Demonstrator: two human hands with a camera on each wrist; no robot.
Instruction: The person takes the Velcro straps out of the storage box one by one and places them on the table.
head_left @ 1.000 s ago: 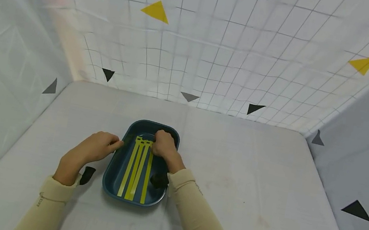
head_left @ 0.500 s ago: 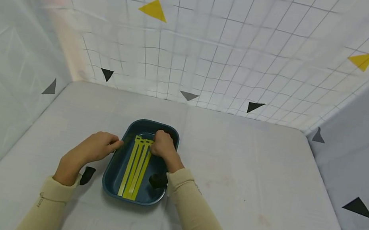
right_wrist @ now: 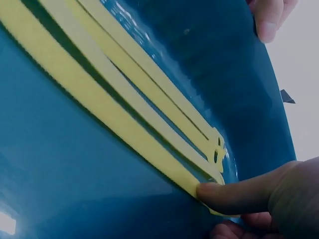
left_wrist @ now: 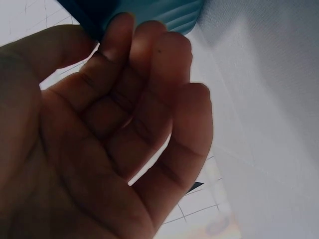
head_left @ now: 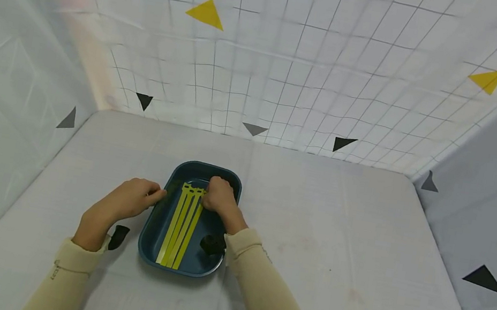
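A dark teal tray (head_left: 200, 262) with rounded corners lies on the white-covered table. Inside it several long, flat yellow straps (head_left: 174, 224) with slotted heads run side by side, heads at the far end. My right hand (head_left: 222, 197) reaches into the tray and pinches the rightmost yellow strap (right_wrist: 99, 107) near its head, the thumb on top; its other fingers are mostly hidden. My left hand (head_left: 130, 198) pinches the tray's left rim between thumb and index finger, the remaining fingers bent outside the wall.
Dark wrist cameras sit at both cuffs, the right camera (head_left: 212, 244) over the tray's right side. White sheets with a printed grid and coloured triangles rise behind the table, and grey-white sheets stand at both sides.
The rightmost strap's near end has swung left, from apart to close beside the other straps. The straps' near ends have shifted slightly left. Both hands stay almost in place.
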